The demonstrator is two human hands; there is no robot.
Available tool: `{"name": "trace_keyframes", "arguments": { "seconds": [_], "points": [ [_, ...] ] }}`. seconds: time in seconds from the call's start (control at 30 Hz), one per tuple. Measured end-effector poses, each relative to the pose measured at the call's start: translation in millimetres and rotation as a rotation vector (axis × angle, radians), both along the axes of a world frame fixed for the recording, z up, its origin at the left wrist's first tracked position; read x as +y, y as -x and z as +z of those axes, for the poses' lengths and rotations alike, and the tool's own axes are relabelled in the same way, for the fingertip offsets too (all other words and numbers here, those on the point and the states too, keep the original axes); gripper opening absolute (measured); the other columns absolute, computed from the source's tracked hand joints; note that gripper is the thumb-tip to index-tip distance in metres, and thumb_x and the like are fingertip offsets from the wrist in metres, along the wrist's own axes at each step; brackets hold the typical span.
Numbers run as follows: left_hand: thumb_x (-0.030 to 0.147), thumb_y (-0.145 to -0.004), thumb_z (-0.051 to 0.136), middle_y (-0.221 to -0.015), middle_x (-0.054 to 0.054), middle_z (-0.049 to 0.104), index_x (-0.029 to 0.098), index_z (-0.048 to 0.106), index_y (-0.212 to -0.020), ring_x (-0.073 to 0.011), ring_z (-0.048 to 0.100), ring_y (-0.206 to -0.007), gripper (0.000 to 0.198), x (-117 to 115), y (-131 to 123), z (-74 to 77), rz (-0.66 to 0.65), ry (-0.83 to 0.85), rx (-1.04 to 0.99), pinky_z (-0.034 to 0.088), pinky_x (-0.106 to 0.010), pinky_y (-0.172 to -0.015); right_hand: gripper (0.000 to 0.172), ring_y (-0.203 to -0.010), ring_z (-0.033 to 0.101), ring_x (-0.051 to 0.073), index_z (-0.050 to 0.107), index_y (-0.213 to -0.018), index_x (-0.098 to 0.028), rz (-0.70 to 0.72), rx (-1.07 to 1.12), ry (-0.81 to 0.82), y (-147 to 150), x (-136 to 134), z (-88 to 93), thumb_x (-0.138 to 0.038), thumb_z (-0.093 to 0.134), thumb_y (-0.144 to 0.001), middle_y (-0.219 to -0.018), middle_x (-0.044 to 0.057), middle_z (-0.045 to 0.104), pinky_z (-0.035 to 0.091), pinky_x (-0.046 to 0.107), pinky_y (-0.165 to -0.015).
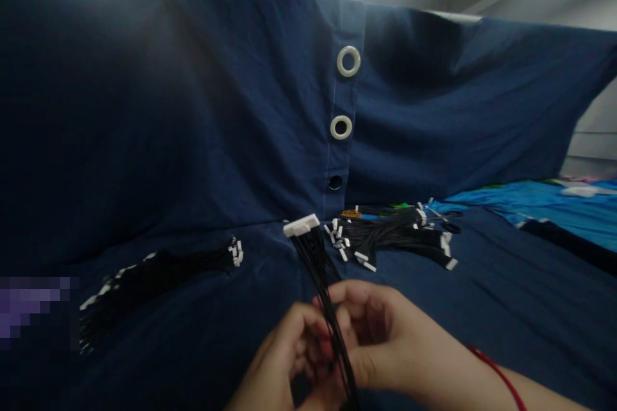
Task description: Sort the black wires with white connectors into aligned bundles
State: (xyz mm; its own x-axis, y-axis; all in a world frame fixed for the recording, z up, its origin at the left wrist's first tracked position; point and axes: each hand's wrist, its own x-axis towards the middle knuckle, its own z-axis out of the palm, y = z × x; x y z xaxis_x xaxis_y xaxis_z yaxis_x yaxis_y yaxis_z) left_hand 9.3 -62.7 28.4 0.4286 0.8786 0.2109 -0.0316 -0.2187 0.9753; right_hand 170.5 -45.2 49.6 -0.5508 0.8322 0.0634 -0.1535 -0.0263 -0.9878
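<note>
A black wire harness (pixel 324 292) stands up in front of me, with a white multi-pin connector (pixel 301 226) at its top end. My right hand (pixel 380 334) is closed around the wires from the right, fingers curled. From the left, my left hand (pixel 299 356) is closed at the same bundle, its fingers bent against the wires; some fingertips are hidden behind them. A red band circles my right wrist. The harness's lower end runs out of the bottom of the view.
A pile of black harnesses with white connectors (pixel 395 237) lies behind, to the right. Another harness bundle (pixel 178 266) lies at left. Blue cloth (pixel 193 109) with ringed holes hangs behind. Scissors (pixel 450 221) and bright blue fabric (pixel 549 205) are at right.
</note>
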Motion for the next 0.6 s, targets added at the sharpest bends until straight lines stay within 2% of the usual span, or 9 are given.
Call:
{"name": "trace_keyframes", "arguments": {
  "seconds": [0.1,0.2,0.33,0.47,0.6],
  "points": [
    [0.033,-0.073,0.062,-0.079,-0.003,0.055,0.02,0.05,-0.085,-0.0153,0.054,-0.071,0.021,4,-2,10.4,0.091,-0.119,0.083,0.044,-0.027,-0.066,0.054,-0.058,0.047,0.006,0.048,-0.1,-0.018,-0.013,0.063,-0.01,6,-3,0.0,-0.022,0.079,-0.055,-0.066,-0.007,0.049,0.042,0.022,-0.062],
    [0.029,-0.078,0.057,-0.08,-0.002,0.057,0.021,0.052,-0.09,-0.0156,0.055,-0.074,0.015,7,-3,20.9,0.165,-0.127,0.123,0.045,-0.028,-0.072,0.052,-0.063,0.047,0.008,0.049,-0.099,-0.019,-0.067,0.014,-0.08,8,-9,4.0,-0.018,0.078,-0.056,-0.07,-0.006,0.046,0.042,0.021,-0.061],
    [0.024,-0.083,0.051,-0.096,-0.004,0.059,0.024,0.048,-0.108,-0.0159,0.058,-0.084,0.026,11,-2,25.9,0.152,-0.131,0.096,0.046,-0.03,-0.079,0.047,-0.07,0.05,0.012,0.053,-0.1,-0.021,-0.167,-0.25,-0.26,5,-18,12.5,-0.019,0.075,-0.058,-0.078,-0.003,0.05,0.044,0.022,-0.064],
    [0.018,-0.08,0.053,-0.098,-0.005,0.062,0.021,0.053,-0.102,-0.0188,0.06,-0.089,0.022,15,-1,24.4,0.18,-0.133,0.074,0.047,-0.031,-0.08,0.054,-0.087,0.054,0.02,0.055,-0.113,-0.025,-0.226,-0.462,-0.533,0,-24,26.0,-0.022,0.073,-0.062,-0.098,0.003,0.058,0.044,0.028,-0.081],
    [0.021,-0.076,0.059,-0.103,-0.007,0.063,0.02,0.055,-0.099,-0.0225,0.059,-0.094,0.023,17,0,26.6,0.249,-0.219,0.166,0.047,-0.034,-0.081,0.069,-0.101,0.05,0.025,0.047,-0.126,-0.023,-0.118,-0.696,-0.564,0,-25,35.7,-0.027,0.073,-0.062,-0.111,0.008,0.051,0.039,0.033,-0.092]
  ]
}}
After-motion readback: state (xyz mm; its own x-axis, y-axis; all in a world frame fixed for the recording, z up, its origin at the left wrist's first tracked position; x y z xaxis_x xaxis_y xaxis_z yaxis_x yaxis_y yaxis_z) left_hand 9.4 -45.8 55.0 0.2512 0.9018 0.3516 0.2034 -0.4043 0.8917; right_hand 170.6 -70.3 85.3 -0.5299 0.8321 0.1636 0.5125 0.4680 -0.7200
